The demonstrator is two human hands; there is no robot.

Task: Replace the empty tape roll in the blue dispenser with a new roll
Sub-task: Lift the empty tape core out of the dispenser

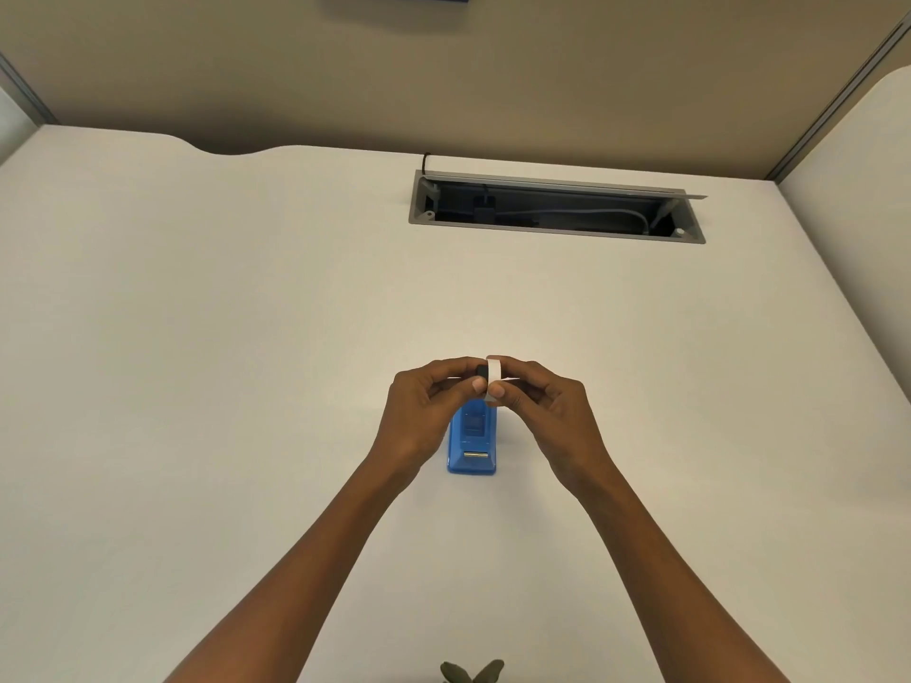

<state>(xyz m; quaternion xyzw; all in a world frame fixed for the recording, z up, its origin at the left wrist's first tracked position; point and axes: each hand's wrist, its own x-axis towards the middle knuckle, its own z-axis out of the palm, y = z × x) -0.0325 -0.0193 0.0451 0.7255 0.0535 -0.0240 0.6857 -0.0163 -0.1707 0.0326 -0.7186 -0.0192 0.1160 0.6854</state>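
I pinch the white ring [494, 378] and black hub [480, 372] between my left hand [428, 411] and right hand [547, 411], directly above the dispenser [472, 443]; I should keep them square.

An office cubicle: white desk [246, 337], cable tray [557, 209], partition wall [443, 81].

Both bare forearms reach forward and converge at the middle. The left hand [428, 409] and right hand [544, 411] meet fingertip to fingertip (thumbs nearest the camera), each grip pinched closed.
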